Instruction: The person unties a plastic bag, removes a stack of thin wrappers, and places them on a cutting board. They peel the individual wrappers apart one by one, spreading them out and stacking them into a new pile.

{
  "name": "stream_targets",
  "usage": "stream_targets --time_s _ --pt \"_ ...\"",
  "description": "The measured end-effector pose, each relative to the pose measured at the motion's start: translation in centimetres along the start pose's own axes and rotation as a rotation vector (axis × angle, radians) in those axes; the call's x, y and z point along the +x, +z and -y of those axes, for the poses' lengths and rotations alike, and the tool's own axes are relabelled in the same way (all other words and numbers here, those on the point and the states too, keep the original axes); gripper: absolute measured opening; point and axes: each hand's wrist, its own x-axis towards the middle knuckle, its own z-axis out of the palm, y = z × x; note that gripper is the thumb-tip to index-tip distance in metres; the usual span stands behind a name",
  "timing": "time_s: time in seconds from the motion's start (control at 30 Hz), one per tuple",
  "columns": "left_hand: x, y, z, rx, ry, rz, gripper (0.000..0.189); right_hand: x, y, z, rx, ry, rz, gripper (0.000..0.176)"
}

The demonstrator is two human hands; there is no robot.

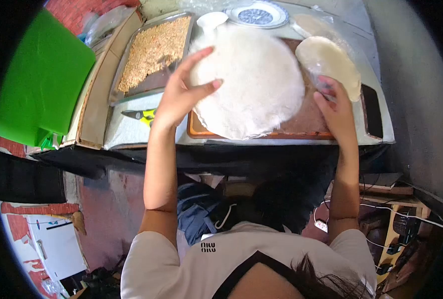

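The large white sheet (251,84) lies flat on the brown tray (306,124), mid-table. Your left hand (181,94) rests open on its left edge: press lightly. Your right hand (333,107) pinches the smaller pale sheet (326,60) just right of it; lift gently, since it likely tears. The crumb tray (151,50) sits far left.

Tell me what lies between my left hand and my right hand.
A big round white sheet, lying on the brown tray, fills the stretch between the left hand and right hand. The head view shows it.
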Motion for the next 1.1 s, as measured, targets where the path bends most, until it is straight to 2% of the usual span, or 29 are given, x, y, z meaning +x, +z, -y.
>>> stream_targets --time_s 0.03,0.17,0.27,0.37,0.47,0.57,0.6,0.8,1.1 --pt "-1.1 -0.2 1.5 -0.060 -0.156 0.019 0.067 -0.3 0.0 0.0 0.016 0.017 -0.001 0.038" --pt "-5.4 -0.9 3.8 -0.199 -0.395 -0.188 0.067 -1.4 1.2 1.4 -0.119 -0.124 0.061 0.034" --pt "-7.7 -0.8 3.6 -0.298 -0.357 -0.241 0.063 -2.2 4.2 4.0 -0.148 -0.269 0.106 0.029" --pt "-8.4 -0.4 3.8 -0.321 -0.351 -0.276 0.059 -2.9 8.1 5.8 -0.035 -0.395 0.168 0.027" --pt "-8.2 0.1 3.8 -0.259 -0.355 -0.337 0.061 -3.3 12.3 6.7 0.172 -0.390 0.258 0.025" --pt "-7.8 0.6 2.9 -0.136 -0.366 -0.344 0.063 -3.5 14.5 7.5 0.155 -0.291 0.338 0.021" --pt "-7.8 0.5 3.2 -0.067 -0.344 -0.333 0.064 -3.6 15.1 7.5 0.138 -0.319 0.293 0.021" --pt "-8.2 0.0 3.9 -0.268 -0.336 -0.335 0.066 -4.3 16.6 6.9 0.084 -0.293 0.270 0.028" --pt "-8.4 -0.3 4.5 -0.346 -0.335 -0.305 0.068 -4.7 16.6 7.2 0.027 -0.412 0.198 0.033"
